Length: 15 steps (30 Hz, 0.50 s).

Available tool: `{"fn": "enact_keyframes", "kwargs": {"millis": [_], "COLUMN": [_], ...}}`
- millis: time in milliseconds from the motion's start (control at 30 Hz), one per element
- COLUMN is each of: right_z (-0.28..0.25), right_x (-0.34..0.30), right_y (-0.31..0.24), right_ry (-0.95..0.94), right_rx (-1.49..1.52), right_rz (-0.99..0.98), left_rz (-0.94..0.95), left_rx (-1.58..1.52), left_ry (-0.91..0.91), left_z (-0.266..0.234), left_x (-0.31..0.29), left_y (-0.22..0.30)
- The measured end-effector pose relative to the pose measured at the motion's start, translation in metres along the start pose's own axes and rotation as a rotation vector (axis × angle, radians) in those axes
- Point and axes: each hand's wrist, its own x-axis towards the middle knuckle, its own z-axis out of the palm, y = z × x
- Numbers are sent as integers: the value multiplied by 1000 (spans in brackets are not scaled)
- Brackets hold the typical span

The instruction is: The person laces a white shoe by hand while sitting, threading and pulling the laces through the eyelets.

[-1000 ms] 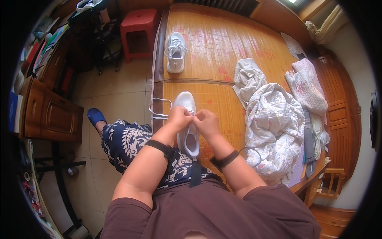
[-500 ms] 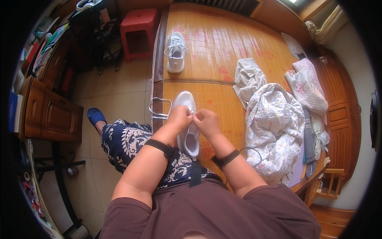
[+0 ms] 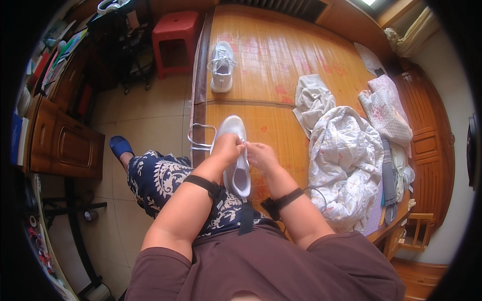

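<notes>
From the head view: lacing work, I'd say. My left hand (image 3: pixel 227 149) and right hand (image 3: pixel 262 156) meet, fingers pinched closed, whatever's between too small to tell, over the white shoe (image 3: pixel 241 168) mid-bed-mat (image 3: pixel 281 130). Next calls for steady threading! Low-cut, toe near twelve, loose lace (image 3: pixel 202 145) flopped toward ten.

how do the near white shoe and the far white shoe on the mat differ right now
The near shoe has the left hand and right hand at its lacing; the far shoe stands untouched.
A long loose lace loops out left of the near shoe, while the far shoe's laces lie across its top.
Shared: both are white, on the mat, toes pointing away from the person.
</notes>
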Motion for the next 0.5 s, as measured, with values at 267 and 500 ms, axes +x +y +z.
{"fn": "enact_keyframes", "kwargs": {"millis": [267, 500], "right_z": [0, -13], "right_x": [15, 8], "right_y": [17, 10], "right_ry": [66, 286], "right_rx": [-258, 33], "right_rz": [-153, -54], "left_rz": [-26, -34], "left_rx": [6, 49], "left_ry": [-40, -70], "left_z": [-7, -9], "left_x": [-3, -5], "left_y": [6, 5]}}
